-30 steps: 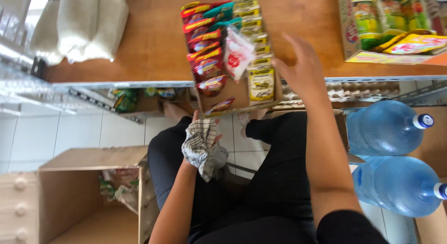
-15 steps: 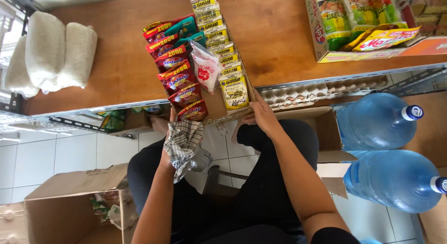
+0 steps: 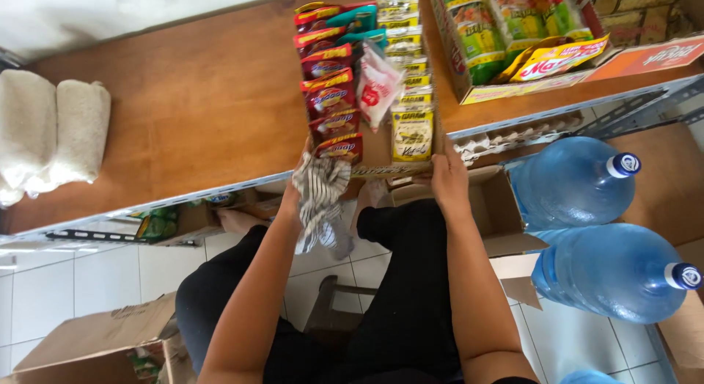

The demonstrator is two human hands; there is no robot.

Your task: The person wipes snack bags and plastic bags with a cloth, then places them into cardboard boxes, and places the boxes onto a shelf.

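Compared with a moment ago, my right hand (image 3: 449, 180) has come down off the packets and now grips the front right corner of the cardboard tray (image 3: 385, 167), fingers closed on its edge. My left hand (image 3: 302, 180) holds the front left corner, fingers shut around a striped cloth (image 3: 320, 200) bunched against the tray. So both hands now have the tray, which sits at the front edge of the wooden shelf (image 3: 191, 112). Inside it stand rows of red snack packets (image 3: 328, 98) and yellow sachets (image 3: 411, 131). The open box (image 3: 513, 90) to the right holds green and yellow packs.
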